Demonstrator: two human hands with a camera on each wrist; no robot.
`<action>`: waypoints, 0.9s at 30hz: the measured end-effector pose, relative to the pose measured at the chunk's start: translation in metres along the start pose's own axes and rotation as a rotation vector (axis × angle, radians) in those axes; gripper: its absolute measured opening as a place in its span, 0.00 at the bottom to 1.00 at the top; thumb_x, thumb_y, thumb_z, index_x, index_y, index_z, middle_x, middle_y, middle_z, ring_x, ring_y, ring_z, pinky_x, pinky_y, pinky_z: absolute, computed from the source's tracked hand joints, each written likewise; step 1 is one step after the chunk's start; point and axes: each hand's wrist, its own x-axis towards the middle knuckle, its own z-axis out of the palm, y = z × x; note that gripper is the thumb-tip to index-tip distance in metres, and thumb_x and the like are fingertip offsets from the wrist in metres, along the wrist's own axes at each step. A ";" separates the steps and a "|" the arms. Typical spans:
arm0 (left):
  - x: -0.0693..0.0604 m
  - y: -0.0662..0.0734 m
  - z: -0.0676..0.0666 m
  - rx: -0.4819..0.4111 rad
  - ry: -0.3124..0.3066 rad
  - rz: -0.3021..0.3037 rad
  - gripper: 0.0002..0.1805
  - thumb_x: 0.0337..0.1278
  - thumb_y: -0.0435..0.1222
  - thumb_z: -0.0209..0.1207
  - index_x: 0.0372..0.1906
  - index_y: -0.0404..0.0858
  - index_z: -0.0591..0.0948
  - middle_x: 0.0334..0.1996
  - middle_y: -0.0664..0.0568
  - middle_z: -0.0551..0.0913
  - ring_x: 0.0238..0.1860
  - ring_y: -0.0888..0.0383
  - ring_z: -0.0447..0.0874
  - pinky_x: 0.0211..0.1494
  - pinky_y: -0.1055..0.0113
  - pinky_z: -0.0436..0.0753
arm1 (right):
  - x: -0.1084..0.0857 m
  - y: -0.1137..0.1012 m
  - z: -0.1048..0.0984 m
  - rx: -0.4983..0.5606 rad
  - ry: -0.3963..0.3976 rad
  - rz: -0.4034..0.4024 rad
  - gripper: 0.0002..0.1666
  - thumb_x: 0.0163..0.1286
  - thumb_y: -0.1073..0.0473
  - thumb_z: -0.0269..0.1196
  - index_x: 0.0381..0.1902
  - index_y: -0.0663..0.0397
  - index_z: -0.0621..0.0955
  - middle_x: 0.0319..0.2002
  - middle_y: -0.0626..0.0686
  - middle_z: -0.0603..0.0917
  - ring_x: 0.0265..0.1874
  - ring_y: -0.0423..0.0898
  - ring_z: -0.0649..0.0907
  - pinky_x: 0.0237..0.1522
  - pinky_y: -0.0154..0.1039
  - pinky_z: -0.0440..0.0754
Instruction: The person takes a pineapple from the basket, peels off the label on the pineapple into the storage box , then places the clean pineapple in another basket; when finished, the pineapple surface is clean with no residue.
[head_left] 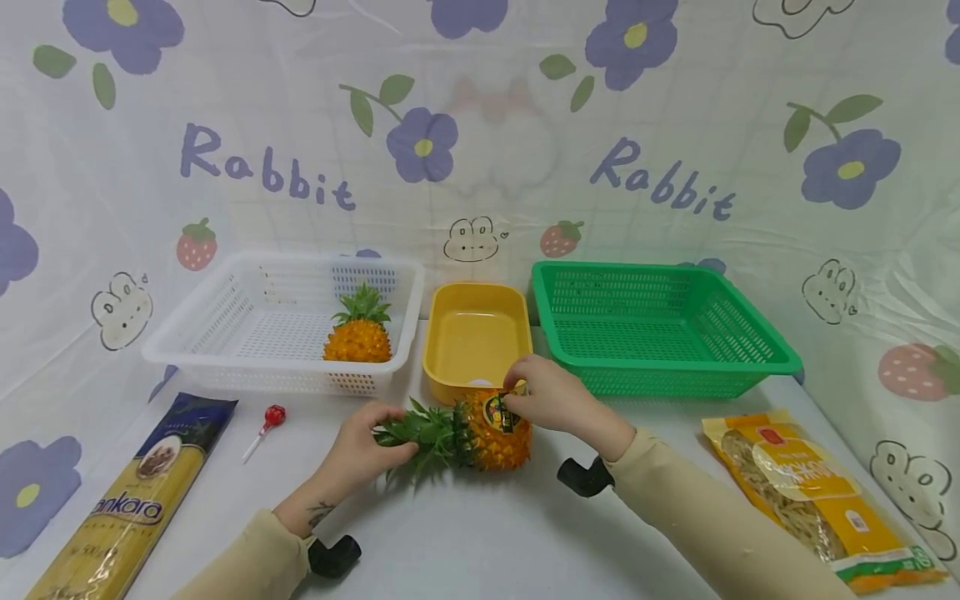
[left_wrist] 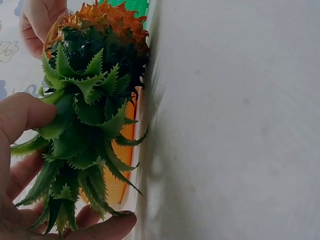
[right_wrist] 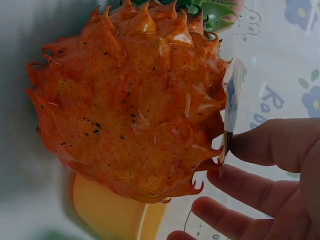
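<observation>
An orange spiky pineapple (head_left: 491,446) lies on its side on the table, its green crown (head_left: 423,437) pointing left. My left hand (head_left: 360,450) holds the crown's leaves, with thumb and fingers around them in the left wrist view. At the fruit's body, my right hand (head_left: 551,396) pinches the edge of a dark round label (head_left: 497,414). In the right wrist view the label (right_wrist: 230,107) stands edge-on at the fruit's side, between the thumb and a finger of my right hand (right_wrist: 270,185).
A white basket (head_left: 247,367) holding another pineapple (head_left: 358,340) stands behind at left. Behind the fruit is a yellow bin (head_left: 480,333), with a green basket (head_left: 667,379) to its right. Pasta pack (head_left: 138,508) and lollipop (head_left: 275,415) lie left, a yellow bag (head_left: 810,500) right.
</observation>
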 end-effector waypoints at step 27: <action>0.001 0.000 0.000 0.004 -0.001 -0.011 0.17 0.39 0.31 0.69 0.40 0.38 0.81 0.40 0.49 0.79 0.44 0.55 0.75 0.48 0.60 0.75 | -0.012 -0.026 -0.035 0.270 -0.037 -0.059 0.06 0.57 0.66 0.58 0.23 0.54 0.74 0.48 0.58 0.81 0.27 0.45 0.76 0.24 0.35 0.66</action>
